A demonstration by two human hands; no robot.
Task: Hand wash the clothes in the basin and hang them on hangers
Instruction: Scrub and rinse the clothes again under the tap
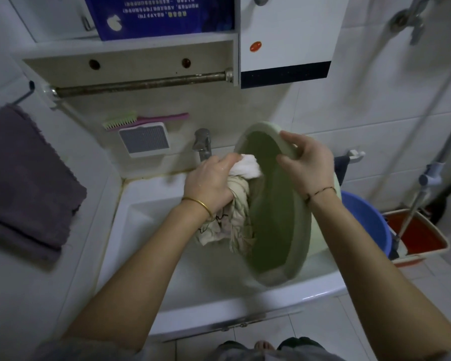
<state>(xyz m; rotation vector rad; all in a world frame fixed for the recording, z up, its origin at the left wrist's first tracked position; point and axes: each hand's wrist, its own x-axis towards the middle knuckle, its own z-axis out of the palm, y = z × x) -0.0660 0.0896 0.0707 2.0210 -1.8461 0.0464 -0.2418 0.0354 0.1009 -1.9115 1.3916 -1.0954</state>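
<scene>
Both hands working over the white sink (130, 230): right hand (307, 166) gripping the upper rim of the green basin (276, 230), tilting it steeply on its side; left hand (211, 185) clutching the wet clothes (235, 225), white and pale patterned, bunching them against the basin's mouth. Hanging at left, a purple towel (24, 178); sitting behind the basin, a blue bucket (367, 222).

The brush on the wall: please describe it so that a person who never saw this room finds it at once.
Start at the white sink and go up to the faucet. Left of the faucet a white square tray sits on the wall, and the brush lies just above it. It alone has pale green bristles and a long pink handle.
</scene>
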